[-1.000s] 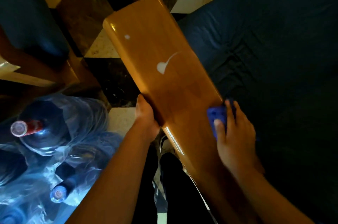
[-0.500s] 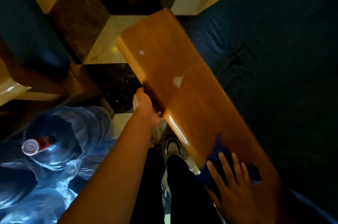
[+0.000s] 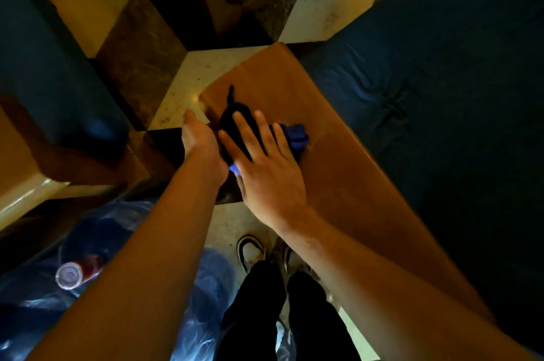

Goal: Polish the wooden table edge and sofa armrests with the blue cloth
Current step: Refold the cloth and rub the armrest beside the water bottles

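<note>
The fingers (image 3: 250, 130) of the right hand (image 3: 270, 172) lie spread flat, pressing the blue cloth (image 3: 295, 136) down onto the wooden armrest (image 3: 347, 178) rather than gripping it; the cloth is bunched beneath them, one tail poking out toward the far end. Just beside it, the left hand (image 3: 198, 139) rests unclenched along the armrest's outer edge, holding nothing, its wrist touching the right thumb.

Half a second ago the cloth was down near the person's body, at the near end of the board; a second ago it sat against the cushion-side edge, mid-length. Now it has swept up close to the far left corner, so I'd judge a long stroke has just covered most of the top. The left hand has kept to the outer edge, though the view itself has swung, and the bright glare spot seen earlier on the wood no longer shows.

The dark sofa cushion (image 3: 441, 95) lies to the right, bagged water bottles (image 3: 70, 275) on the floor to the left.
</note>
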